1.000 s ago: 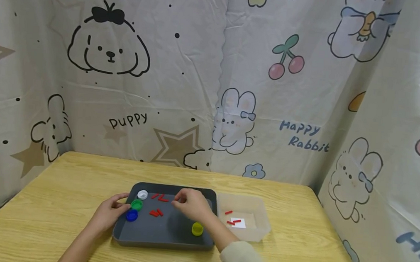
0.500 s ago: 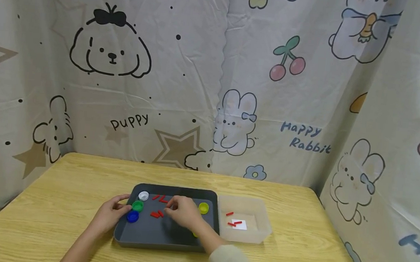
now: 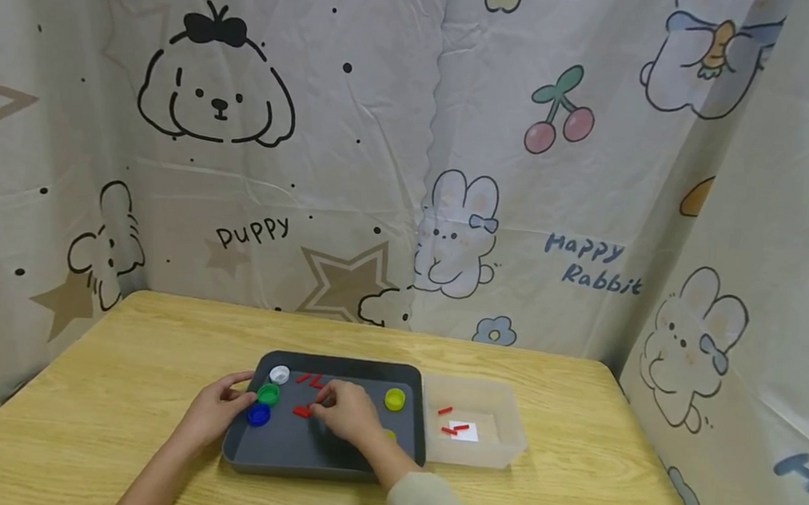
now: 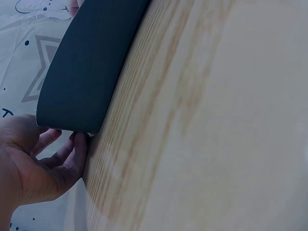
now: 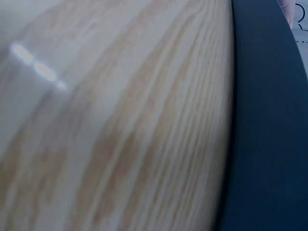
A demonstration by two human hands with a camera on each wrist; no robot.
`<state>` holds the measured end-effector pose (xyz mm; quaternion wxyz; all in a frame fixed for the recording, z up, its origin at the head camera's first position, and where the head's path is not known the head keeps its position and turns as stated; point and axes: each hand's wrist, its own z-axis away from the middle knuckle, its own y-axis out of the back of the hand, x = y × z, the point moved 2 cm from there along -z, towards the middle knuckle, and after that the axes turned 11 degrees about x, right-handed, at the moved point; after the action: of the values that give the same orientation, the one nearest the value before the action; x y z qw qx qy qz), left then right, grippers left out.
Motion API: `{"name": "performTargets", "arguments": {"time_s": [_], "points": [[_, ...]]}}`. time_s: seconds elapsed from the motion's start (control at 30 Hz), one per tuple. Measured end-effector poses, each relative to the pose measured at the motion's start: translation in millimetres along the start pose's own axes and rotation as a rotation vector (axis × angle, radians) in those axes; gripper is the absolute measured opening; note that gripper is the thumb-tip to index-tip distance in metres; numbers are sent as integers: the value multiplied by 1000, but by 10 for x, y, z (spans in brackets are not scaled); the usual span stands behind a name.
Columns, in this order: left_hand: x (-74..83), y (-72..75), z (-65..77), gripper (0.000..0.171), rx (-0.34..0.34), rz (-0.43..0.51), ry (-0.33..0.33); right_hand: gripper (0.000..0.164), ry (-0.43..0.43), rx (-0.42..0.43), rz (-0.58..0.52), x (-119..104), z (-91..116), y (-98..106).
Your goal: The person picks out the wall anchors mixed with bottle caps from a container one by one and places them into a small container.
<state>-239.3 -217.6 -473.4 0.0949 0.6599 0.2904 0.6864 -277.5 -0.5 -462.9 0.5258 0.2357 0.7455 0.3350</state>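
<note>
A dark grey tray [image 3: 328, 470] lies on the table. My left hand [image 3: 212, 411] grips its left edge, thumb over the rim beside the green cap [image 3: 268, 394]; in the left wrist view that hand's curled fingers [image 4: 79, 151] meet the tray's end. Over the middle of the tray, my right hand [image 3: 350, 415] pinches at a small red stick [image 3: 309, 408], thumb and forefinger close together. Another red stick [image 3: 301, 411] lies just left of it. Several red sticks [image 3: 303, 377] sit farther back, partly behind the hand. The right wrist view shows only tray wall and table.
A white cap [image 3: 279, 375] and a blue cap [image 3: 259, 415] line the tray's left side. At its right are a yellow cap [image 3: 395, 399] and another, mostly hidden by the right wrist. A translucent box [image 3: 503, 446] holding red sticks and white paper stands against the tray.
My right hand has moved left and toward me, from the back of the tray to the nearer red sticks, uncovering the rear yellow cap. The left hand keeps its place.
</note>
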Motion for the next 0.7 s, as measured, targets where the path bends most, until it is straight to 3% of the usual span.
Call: {"name": "performTargets", "arguments": {"time_s": [0.7], "points": [[6,7,13,47,2,17,-12,12,-39,3,86,31,-38,-97]]}}
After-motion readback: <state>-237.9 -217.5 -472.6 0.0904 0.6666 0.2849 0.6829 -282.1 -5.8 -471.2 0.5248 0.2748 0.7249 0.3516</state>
